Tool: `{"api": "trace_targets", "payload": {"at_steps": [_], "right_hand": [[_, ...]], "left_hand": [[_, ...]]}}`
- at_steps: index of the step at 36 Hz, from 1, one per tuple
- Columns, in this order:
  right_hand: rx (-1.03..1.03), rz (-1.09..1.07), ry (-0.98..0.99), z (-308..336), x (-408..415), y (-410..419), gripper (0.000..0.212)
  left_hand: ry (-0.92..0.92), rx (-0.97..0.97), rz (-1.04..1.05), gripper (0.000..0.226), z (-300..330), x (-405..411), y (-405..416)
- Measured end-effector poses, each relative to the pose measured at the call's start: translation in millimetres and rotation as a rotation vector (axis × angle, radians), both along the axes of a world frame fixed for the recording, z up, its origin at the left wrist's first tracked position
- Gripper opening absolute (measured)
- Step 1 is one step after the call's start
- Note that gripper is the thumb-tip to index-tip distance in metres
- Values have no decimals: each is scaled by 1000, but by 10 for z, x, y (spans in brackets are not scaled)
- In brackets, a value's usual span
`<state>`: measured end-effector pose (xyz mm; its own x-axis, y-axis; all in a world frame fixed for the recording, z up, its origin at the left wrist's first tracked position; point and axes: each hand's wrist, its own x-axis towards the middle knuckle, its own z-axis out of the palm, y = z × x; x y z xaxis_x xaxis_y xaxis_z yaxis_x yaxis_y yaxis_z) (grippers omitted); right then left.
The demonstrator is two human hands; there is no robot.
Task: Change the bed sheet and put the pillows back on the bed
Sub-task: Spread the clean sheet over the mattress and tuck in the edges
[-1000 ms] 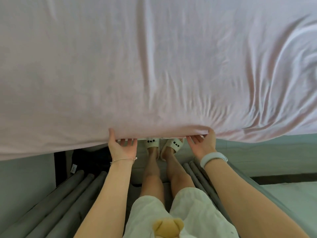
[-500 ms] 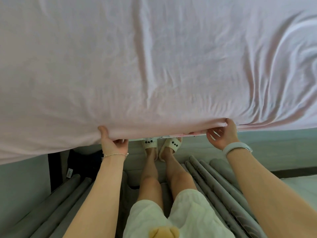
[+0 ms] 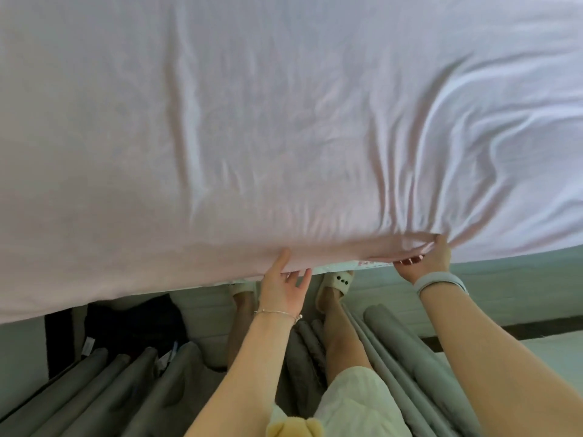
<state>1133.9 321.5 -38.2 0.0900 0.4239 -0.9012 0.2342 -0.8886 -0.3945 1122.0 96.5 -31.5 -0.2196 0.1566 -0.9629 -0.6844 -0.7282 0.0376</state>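
Filling most of the view, the pink sheet (image 3: 284, 137) spreads over the bed (wrinkled toward the right). Its near edge is pinched by the right hand (image 3: 424, 258), while the left hand (image 3: 282, 287) touches it with relaxed, straight fingers above slippered feet (image 3: 336, 283).

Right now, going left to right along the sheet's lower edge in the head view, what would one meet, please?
Dark bag → left hand → slipper → right hand → wristband, all below the pink sheet.
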Motion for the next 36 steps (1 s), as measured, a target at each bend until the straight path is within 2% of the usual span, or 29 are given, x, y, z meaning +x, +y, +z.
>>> {"api": "trace_targets", "payload": {"at_steps": [2,6,10,14,18,21,23,28,30,32,34,36], "right_hand": [[-26,-15,37,24,-11,195,50],[-167,-57,193,84,-32,546,44],[-183,-1,351,-10,58,785,60],[-210,23,522,-20,166,947,47],[-239,32,375,-117,355,1049,34],[-212,120,245,-148,357,1106,38],[-189,151,202,-147,328,1091,40],[-203,266,247,-62,444,853,35],[-283,346,325,-21,497,728,35],[-355,409,369,-8,500,602,42],[-374,367,361,-42,454,500,41],[-310,347,260,-102,391,448,37]], "left_hand": [[-4,-13,-1,29,-15,15,296],[-18,-48,24,38,-22,74,845],[31,-47,72,22,33,88,1279],[122,-143,124,25,39,40,1446],[107,-218,23,15,-12,178,1355],[53,-267,-78,33,-72,194,1356],[18,-308,-120,38,-104,179,1373],[4,-317,-187,33,-151,227,1239],[9,-270,-162,22,-175,254,1112],[24,-250,-31,9,-191,263,957],[43,-265,127,14,-178,235,797],[55,-302,147,24,-181,214,654]]}}
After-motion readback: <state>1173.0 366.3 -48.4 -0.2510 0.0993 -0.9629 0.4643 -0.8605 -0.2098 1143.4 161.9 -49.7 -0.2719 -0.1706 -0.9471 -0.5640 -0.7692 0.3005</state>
